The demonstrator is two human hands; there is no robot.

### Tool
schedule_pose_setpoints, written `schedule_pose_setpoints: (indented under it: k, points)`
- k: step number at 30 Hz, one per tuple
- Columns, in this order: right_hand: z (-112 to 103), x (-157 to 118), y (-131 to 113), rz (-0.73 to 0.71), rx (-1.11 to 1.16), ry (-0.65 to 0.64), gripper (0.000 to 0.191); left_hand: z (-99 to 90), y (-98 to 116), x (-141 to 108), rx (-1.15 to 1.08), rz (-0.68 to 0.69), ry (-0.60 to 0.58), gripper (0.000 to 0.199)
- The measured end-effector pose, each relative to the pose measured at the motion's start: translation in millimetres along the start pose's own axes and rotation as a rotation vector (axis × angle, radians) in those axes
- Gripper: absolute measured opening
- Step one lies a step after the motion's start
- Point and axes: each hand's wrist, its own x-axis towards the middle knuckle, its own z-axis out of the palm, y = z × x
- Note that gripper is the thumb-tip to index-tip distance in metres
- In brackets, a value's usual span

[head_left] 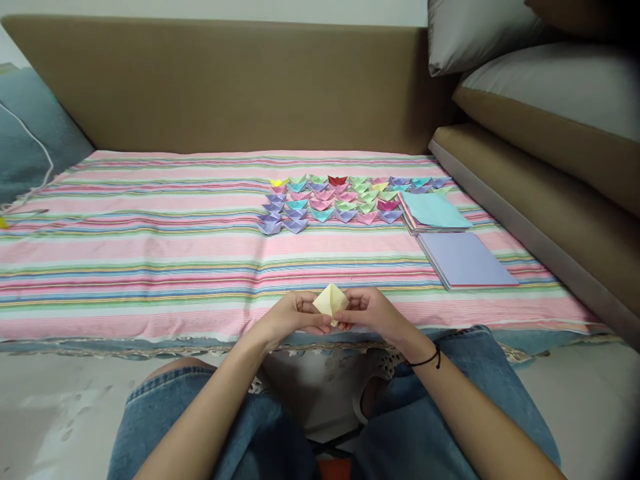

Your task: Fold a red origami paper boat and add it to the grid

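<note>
Between my two hands is a small pale yellow piece of folded origami paper (330, 299), held up in a diamond shape with a crease down its middle. My left hand (299, 312) pinches its left and lower edge. My right hand (367, 310) grips the right side, its thumb lying across the lower front. Both hands are just above the front edge of the striped cloth (165, 267). Beyond them stand rows of folded paper boats (321, 205) in purple, pink, green, blue, red and yellow.
Right of the boats lie a stack of light blue paper (437, 210) and a stack of lavender paper (467, 260). Brown cushions (540, 167) are piled along the right side. A brown backrest (240, 87) rises behind. At the far left is a white cable (37, 143).
</note>
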Motion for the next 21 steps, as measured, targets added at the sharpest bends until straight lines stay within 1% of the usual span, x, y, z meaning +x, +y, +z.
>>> schedule_pose_setpoints:
  k: [3,10,12,15,16,18,21]
  points:
    - [1,0,0,0.000,-0.006,0.018,0.030,1.1,-4,3,-0.011,0.029,0.035,0.036]
    - [0,0,4,-0.045,-0.033,0.044,0.032,5.7,-6,5,-0.001,0.045,0.086,0.039]
    - [0,0,6,-0.064,-0.055,0.068,0.039,7.1,-7,5,-0.012,0.075,0.090,0.039]
    - [0,0,8,-0.093,-0.097,0.132,0.061,9.1,-9,6,-0.050,0.133,0.092,0.043]
    - [0,0,8,-0.100,-0.111,0.151,0.065,9.6,-9,6,-0.067,0.156,0.095,0.045]
    - [0,1,8,-0.114,-0.129,0.191,0.062,10.4,-10,6,-0.093,0.200,0.104,0.051]
    - [1,2,7,-0.150,-0.122,0.221,0.038,11.3,-11,7,-0.082,0.255,0.139,0.058]
